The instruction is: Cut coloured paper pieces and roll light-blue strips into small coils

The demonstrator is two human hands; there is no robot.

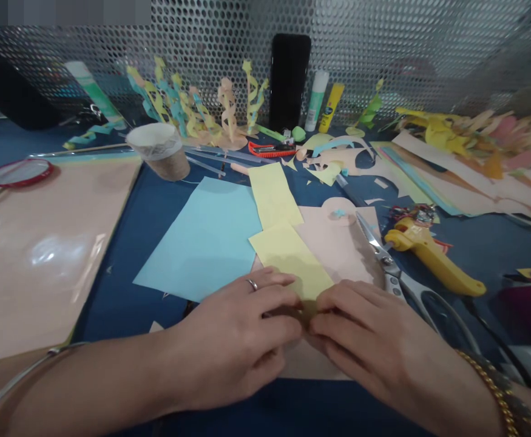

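Note:
A strip of yellow paper [290,249] lies in front of me, its near end between my two hands. My left hand [247,331], with a ring on one finger, has its fingers curled at the strip's near left edge. My right hand [369,340] pinches the near right end, fingertips close to the left ones. Fingers hide that end of the strip. Another yellow paper piece [274,194] touches its far end. Left of them is a light blue sheet [206,237]; beneath and to the right, a pale pink sheet [351,249].
Scissors [386,261] and a yellow hot glue gun [438,252] lie on the right. A paper cup [160,152], a red cutter [272,149], glue sticks [317,100] and a phone [289,82] are farther back. A wrapped paper pack [42,255] lies left; paper scraps [465,139] pile up right.

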